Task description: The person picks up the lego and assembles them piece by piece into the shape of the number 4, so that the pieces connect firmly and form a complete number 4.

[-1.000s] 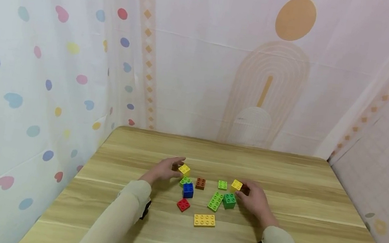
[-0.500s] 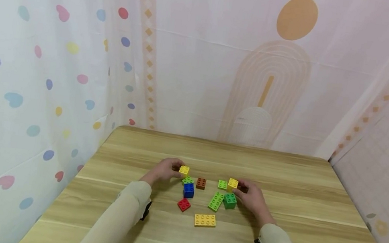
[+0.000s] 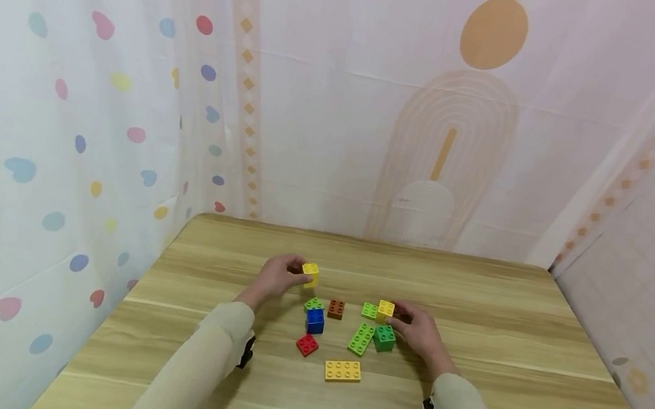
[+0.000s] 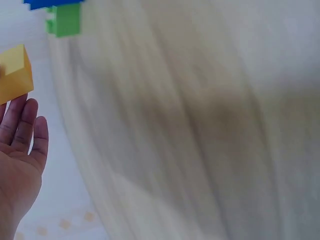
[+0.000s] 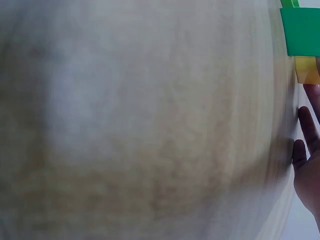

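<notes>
Between thumb and fingers my left hand [image 3: 278, 277] pinches a yellow toy building brick [image 3: 310, 275], raised above the table behind a lime brick [image 3: 313, 305]. The left wrist view shows this yellow brick [image 4: 16, 75] at the left edge, the other fingers extended below it. My right hand [image 3: 421, 333] pinches a second yellow brick [image 3: 385, 311] right beside a small lime brick [image 3: 369, 311], just behind a green brick [image 3: 384, 338]. In the right wrist view the green brick [image 5: 303, 32] partly covers that yellow brick [image 5: 306, 71].
In front of the lime brick stands a blue brick [image 3: 315, 321], with a red brick [image 3: 307, 345] nearer. A brown brick [image 3: 336, 309], a long lime brick [image 3: 360, 339] and a long flat yellow brick [image 3: 342, 371] lie on the wooden table [image 3: 501, 335]. Patterned curtains [image 3: 340, 97] hang behind.
My left hand has closed around its yellow brick and lifted it up and back. My right hand has carried the other yellow brick left, up to the small lime brick.
</notes>
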`<action>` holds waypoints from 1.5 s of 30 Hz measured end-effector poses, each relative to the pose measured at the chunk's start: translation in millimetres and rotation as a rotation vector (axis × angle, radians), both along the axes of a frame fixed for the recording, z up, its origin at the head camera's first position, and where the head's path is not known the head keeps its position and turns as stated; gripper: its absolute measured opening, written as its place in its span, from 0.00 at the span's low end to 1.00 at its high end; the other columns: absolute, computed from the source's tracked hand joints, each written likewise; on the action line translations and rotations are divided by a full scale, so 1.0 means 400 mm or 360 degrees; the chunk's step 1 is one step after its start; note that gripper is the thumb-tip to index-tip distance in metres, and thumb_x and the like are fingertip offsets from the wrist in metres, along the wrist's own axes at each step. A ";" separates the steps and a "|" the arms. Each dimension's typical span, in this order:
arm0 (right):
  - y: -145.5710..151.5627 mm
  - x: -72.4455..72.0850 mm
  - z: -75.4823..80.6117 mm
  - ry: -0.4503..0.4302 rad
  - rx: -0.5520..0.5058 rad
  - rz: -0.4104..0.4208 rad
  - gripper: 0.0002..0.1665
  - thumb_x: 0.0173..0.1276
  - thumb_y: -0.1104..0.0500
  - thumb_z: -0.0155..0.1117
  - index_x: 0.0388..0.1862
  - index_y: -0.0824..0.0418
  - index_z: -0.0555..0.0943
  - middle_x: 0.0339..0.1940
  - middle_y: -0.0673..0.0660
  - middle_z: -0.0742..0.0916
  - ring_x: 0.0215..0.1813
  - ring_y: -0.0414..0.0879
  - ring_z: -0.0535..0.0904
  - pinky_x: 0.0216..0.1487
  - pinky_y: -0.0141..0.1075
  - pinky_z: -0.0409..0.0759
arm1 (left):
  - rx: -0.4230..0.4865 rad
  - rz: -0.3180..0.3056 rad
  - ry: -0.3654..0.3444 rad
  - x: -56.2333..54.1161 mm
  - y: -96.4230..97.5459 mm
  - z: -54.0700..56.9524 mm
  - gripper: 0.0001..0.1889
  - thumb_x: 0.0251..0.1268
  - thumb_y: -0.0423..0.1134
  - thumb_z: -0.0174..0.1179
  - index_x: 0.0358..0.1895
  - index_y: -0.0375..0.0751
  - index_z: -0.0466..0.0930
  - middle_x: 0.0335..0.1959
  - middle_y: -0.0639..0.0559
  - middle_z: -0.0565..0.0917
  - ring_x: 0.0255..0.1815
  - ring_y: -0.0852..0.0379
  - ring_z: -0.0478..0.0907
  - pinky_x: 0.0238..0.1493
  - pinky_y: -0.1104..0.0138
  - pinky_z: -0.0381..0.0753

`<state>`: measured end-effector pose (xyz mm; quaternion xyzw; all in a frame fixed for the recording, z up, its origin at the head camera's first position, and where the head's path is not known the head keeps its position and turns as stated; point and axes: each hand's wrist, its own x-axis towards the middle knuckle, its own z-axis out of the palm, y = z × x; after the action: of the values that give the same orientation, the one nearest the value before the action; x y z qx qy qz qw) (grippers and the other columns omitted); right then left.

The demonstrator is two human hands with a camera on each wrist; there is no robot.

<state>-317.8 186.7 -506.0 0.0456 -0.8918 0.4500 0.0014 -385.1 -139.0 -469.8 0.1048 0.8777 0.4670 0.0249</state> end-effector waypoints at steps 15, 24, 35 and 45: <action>0.003 -0.007 -0.001 -0.0075 -0.0080 0.0066 0.23 0.70 0.59 0.66 0.63 0.63 0.80 0.58 0.61 0.83 0.62 0.56 0.77 0.62 0.52 0.72 | 0.0173 -0.0108 -0.0062 0.013 0.114 0.048 0.17 0.64 0.39 0.69 0.54 0.39 0.82 0.45 0.49 0.83 0.47 0.52 0.78 0.49 0.61 0.80; 0.006 -0.007 -0.002 -0.0107 -0.0118 0.0082 0.24 0.71 0.58 0.66 0.64 0.62 0.79 0.60 0.62 0.83 0.64 0.58 0.76 0.63 0.53 0.71 | 0.0255 -0.0193 -0.0094 0.027 0.200 0.059 0.18 0.62 0.37 0.70 0.55 0.39 0.81 0.47 0.49 0.83 0.49 0.52 0.78 0.50 0.61 0.80; -0.011 -0.007 0.007 -0.0128 -0.0115 0.0090 0.23 0.71 0.59 0.65 0.64 0.62 0.79 0.62 0.62 0.81 0.66 0.59 0.73 0.66 0.55 0.68 | 0.0211 -0.0254 -0.0122 0.041 0.255 0.035 0.17 0.62 0.42 0.70 0.53 0.45 0.83 0.47 0.54 0.82 0.49 0.55 0.78 0.53 0.59 0.78; -0.020 -0.014 0.004 -0.0104 -0.0134 0.0118 0.23 0.71 0.59 0.65 0.64 0.60 0.79 0.62 0.60 0.82 0.66 0.58 0.74 0.66 0.54 0.68 | 0.0175 -0.0296 -0.0100 0.042 0.285 0.017 0.14 0.61 0.41 0.71 0.49 0.46 0.84 0.43 0.56 0.83 0.47 0.57 0.77 0.54 0.57 0.76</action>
<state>-323.3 178.8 -504.4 0.0637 -0.8695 0.4880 -0.0426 -368.4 -24.8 -463.0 0.1723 0.8360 0.5132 0.0898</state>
